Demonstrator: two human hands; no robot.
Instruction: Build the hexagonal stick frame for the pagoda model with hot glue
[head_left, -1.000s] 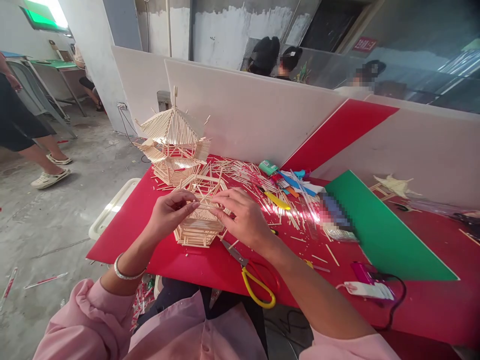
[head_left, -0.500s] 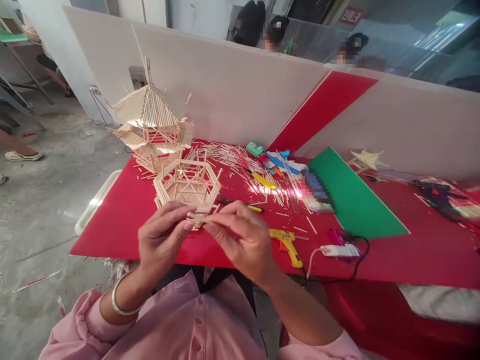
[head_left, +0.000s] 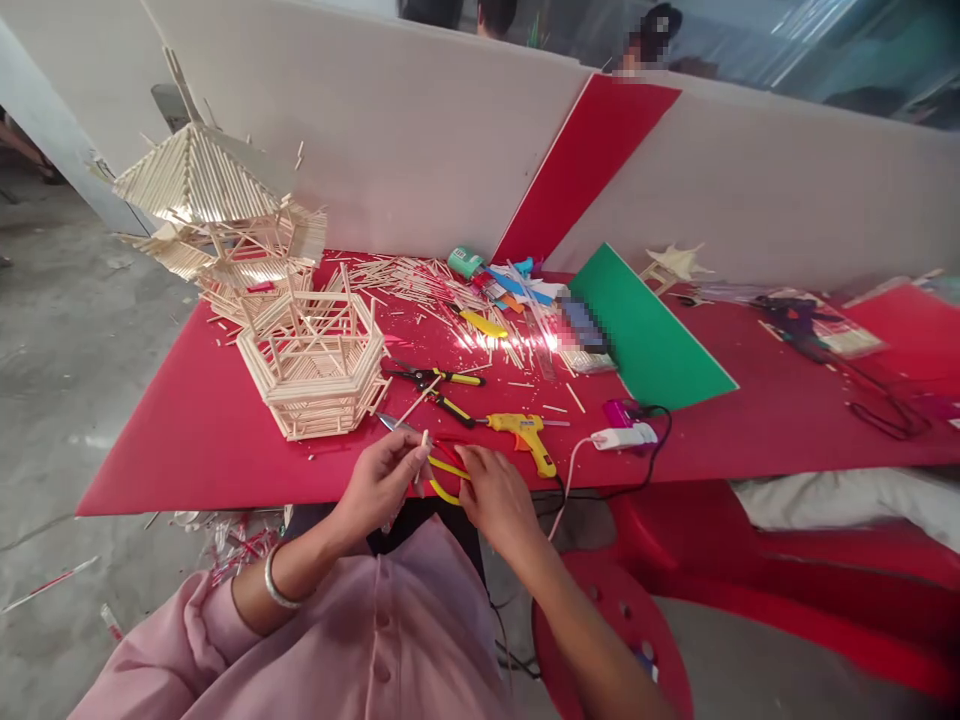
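My left hand (head_left: pixel 382 478) pinches a short wooden stick (head_left: pixel 423 452) upright at the near edge of the red table (head_left: pixel 187 440). My right hand (head_left: pixel 496 496) is closed on the yellow handles of the scissors (head_left: pixel 439 468), whose blades point left toward the stick. A hexagonal stick frame (head_left: pixel 311 360) sits on the table beyond my left hand. Behind that frame stands a finished stick pavilion (head_left: pixel 214 215).
A yellow glue gun (head_left: pixel 525 436) with a white plug (head_left: pixel 622 437) and yellow-handled pliers (head_left: pixel 435 378) lie just past my hands. Loose sticks (head_left: pixel 420 285) are scattered at the back, beside a green board (head_left: pixel 645 335). A red stool (head_left: pixel 622 630) is below right.
My hands came down from the frame to the table's near edge. The left kept one stick, and the right took hold of the scissors. The view tilted downward.
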